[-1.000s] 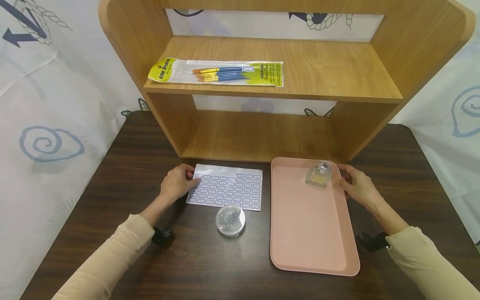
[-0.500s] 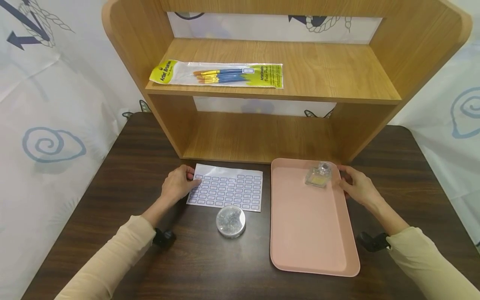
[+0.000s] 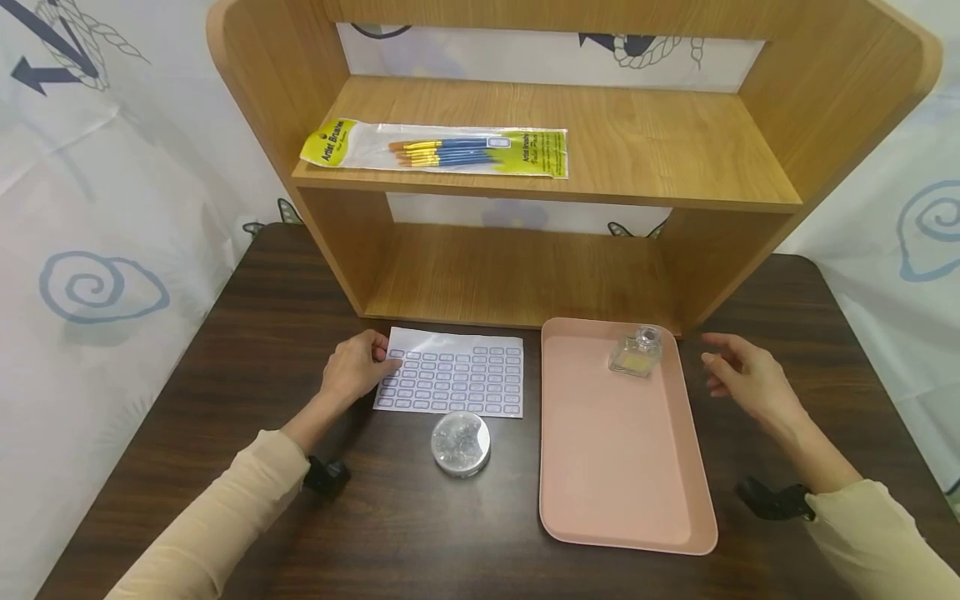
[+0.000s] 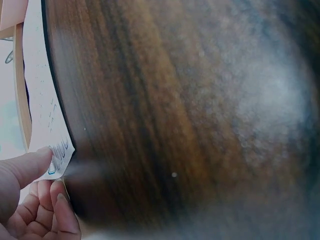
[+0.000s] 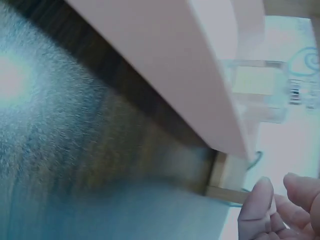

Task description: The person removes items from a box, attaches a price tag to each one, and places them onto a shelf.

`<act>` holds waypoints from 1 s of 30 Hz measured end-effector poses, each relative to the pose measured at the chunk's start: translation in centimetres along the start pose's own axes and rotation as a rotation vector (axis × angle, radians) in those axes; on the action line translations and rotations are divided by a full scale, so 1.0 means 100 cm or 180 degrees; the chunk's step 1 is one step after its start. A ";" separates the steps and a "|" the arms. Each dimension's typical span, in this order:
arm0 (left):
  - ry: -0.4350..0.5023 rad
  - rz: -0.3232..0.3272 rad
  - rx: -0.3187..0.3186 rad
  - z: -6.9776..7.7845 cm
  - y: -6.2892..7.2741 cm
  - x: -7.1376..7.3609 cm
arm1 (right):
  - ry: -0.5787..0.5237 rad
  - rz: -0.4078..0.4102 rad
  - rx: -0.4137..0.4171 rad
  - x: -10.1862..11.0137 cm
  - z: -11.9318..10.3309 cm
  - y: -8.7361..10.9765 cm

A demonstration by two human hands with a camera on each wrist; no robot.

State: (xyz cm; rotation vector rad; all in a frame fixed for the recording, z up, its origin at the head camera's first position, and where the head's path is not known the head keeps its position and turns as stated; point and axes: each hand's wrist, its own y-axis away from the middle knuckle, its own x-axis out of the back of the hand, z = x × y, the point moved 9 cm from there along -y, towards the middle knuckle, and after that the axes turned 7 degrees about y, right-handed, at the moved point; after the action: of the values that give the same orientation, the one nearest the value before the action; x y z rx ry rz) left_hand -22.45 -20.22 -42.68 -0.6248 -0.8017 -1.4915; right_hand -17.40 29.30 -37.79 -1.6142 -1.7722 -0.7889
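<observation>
My left hand point(image 3: 352, 365) pinches the left edge of a white sheet of small blue-bordered stickers point(image 3: 457, 383). In the left wrist view its thumb point(image 4: 31, 165) lies on top of the sheet and the fingers are beneath. Just below the sheet sits a round clear-lidded container point(image 3: 461, 444) with something silvery inside. My right hand point(image 3: 750, 379) is to the right of the pink tray point(image 3: 615, 467), apart from its rim, with loosely curled fingers and nothing in them. A small glass bottle point(image 3: 636, 354) with a clear stopper stands in the tray's far right corner.
A wooden shelf unit point(image 3: 570, 187) stands at the back of the dark table point(image 3: 420, 542). On its upper shelf lies a packet of artist brushes point(image 3: 442, 152). A patterned white cloth point(image 3: 105, 200) hangs behind and beside the table.
My right hand has let go of the tray's right rim and moved away to the right. The left hand keeps its hold on the sticker sheet, whose right end has shifted very slightly.
</observation>
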 end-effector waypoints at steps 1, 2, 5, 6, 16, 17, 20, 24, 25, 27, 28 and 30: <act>-0.0007 0.0005 -0.0028 0.001 0.000 0.000 | 0.0000 0.0090 0.0000 0.005 -0.002 0.002; -0.0011 0.0006 -0.0052 0.002 0.000 0.000 | -0.0003 0.0198 0.0014 0.010 -0.005 0.004; -0.0022 0.0015 -0.0121 0.004 0.000 0.001 | -0.0069 0.0561 0.0081 0.024 -0.020 0.008; -0.0022 0.0021 -0.0141 0.005 0.000 0.002 | -0.0093 0.0674 0.0119 0.027 -0.028 0.009; 0.0029 0.0097 -0.0243 0.006 0.000 0.002 | -0.0601 0.0601 0.0707 -0.008 -0.134 -0.007; 0.0026 0.0098 -0.0243 0.006 0.000 0.002 | -0.0750 0.0450 0.0691 -0.019 -0.142 -0.011; 0.0011 0.0103 -0.0231 0.004 0.001 0.001 | -0.1305 -0.0111 0.0437 -0.058 -0.156 -0.023; 0.0009 0.0099 -0.0220 0.003 0.001 0.000 | -0.1801 -0.0739 -0.0161 -0.111 -0.165 -0.031; 0.0017 0.0092 -0.0216 0.003 0.001 0.000 | -0.1870 -0.0852 -0.0301 -0.122 -0.166 -0.032; 0.0021 0.0083 -0.0209 0.003 0.001 0.000 | -0.1897 -0.0997 -0.0532 -0.141 -0.168 -0.032; 0.0019 0.0078 -0.0206 0.003 0.001 -0.001 | -0.1916 -0.1029 -0.0626 -0.149 -0.169 -0.033; 0.0017 0.0069 -0.0207 0.004 0.001 -0.002 | -0.2005 -0.1041 -0.0787 -0.162 -0.170 -0.032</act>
State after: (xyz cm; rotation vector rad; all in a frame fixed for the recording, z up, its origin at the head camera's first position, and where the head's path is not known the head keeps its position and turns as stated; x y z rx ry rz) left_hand -22.41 -19.84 -42.57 -0.6756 -0.7426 -1.5037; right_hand -18.68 5.72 -39.52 -1.9018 -2.5127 -0.7078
